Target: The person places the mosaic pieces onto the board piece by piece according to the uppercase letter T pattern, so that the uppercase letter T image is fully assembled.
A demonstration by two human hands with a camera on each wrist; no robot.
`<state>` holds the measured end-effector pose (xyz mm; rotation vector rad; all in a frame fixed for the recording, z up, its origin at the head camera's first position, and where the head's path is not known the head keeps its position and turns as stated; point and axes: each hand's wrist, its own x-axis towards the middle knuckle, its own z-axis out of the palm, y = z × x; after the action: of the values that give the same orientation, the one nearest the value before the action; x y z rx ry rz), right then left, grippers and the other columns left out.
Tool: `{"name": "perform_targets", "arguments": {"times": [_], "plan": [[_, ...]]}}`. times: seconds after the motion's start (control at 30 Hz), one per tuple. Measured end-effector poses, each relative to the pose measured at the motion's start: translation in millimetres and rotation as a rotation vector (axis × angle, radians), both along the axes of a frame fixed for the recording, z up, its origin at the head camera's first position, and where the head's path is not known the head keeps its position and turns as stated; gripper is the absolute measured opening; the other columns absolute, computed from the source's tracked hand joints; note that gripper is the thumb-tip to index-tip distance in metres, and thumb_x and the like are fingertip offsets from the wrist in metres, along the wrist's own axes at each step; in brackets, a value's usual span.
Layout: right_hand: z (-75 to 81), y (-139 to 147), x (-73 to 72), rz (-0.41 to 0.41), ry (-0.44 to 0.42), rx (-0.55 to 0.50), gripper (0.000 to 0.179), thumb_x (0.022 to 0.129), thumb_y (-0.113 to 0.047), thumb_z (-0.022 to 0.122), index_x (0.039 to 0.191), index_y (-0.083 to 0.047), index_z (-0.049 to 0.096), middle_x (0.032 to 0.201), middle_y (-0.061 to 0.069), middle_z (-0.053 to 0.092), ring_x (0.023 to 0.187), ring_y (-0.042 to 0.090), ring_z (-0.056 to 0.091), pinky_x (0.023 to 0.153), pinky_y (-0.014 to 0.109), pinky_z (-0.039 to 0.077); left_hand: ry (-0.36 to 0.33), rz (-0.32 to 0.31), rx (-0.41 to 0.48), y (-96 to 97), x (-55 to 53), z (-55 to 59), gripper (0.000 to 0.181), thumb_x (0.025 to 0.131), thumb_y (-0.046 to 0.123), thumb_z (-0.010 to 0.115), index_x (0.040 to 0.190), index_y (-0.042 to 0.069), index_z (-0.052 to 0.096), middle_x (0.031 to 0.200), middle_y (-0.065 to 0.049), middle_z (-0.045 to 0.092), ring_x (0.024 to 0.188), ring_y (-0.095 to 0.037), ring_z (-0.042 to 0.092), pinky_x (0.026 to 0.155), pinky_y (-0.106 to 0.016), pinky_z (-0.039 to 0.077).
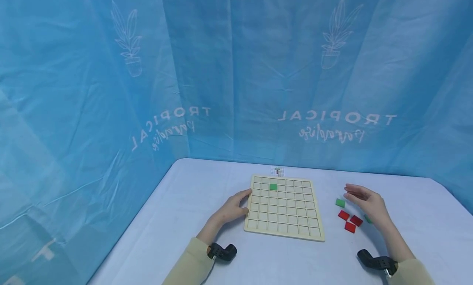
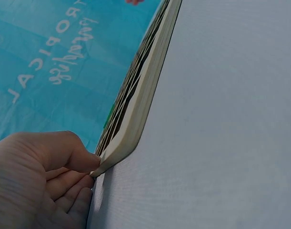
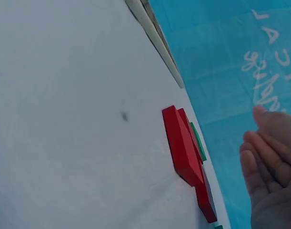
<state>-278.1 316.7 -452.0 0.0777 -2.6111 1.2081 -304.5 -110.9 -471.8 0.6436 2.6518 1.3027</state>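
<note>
- Board (image 1: 278, 214) lay flat on the desk (image 1: 207, 182), face divided into square cells.
- Set tile (image 1: 273, 187), green, sat in a cell toward the board's 11 o'clock.
- Left hand (image 1: 229, 210) was at the board's 9 o'clock. Grip spread, thumb and fingertips touching the edge.
- Right hand (image 1: 370, 205) was off the board's 3 o'clock, above the desk. Grip part-spread, fingers slightly bent, thumb apart, nothing in it.
- Red tiles (image 1: 350, 227), three, clustered at 7 to 8 o'clock from right hand. Couldn't tell if they touched.
- Loose green tile (image 1: 340, 203) lay at right hand's 9 o'clock.
- Second green tile (image 1: 368, 219) lay at its 6 o'clock, partly hidden.
- Card (image 1: 277, 171), grid printed, lay just past the board's 12 o'clock edge.
- Blue curtain (image 1: 258, 79) hung behind, at 12.
</note>
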Motion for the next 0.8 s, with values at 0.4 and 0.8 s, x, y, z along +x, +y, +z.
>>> {"name": "perform_targets", "arguments": {"times": [0.4,0.8], "plan": [[-22.9,-0.3,-0.7,0.024,-0.001,0.112,0.047,0.089,-0.028,0.066,0.126,-0.002,0.057,0.118,0.021,0.061,0.105,0.036,0.060,0.074,0.015,0.052,-0.009,0.013,-0.003,0.6,0.9,-0.4,0.070,0.080,-0.002,0.057,0.145,0.001,0.033,0.148,-0.012,0.035,0.137,-0.027,0.029,0.111,-0.042,0.026],[-30.1,-1.4,-1.6,0.029,0.029,0.232,0.042,0.084,-0.010,0.070,0.123,0.001,0.059,0.115,0.022,0.061,0.105,0.039,0.057,0.084,0.053,0.051,0.002,0.001,-0.003,0.4,1.0,-0.6,0.070,0.079,-0.001,0.057,0.145,0.000,0.033,0.148,-0.013,0.035,0.137,-0.028,0.028,0.111,-0.043,0.026]]}}
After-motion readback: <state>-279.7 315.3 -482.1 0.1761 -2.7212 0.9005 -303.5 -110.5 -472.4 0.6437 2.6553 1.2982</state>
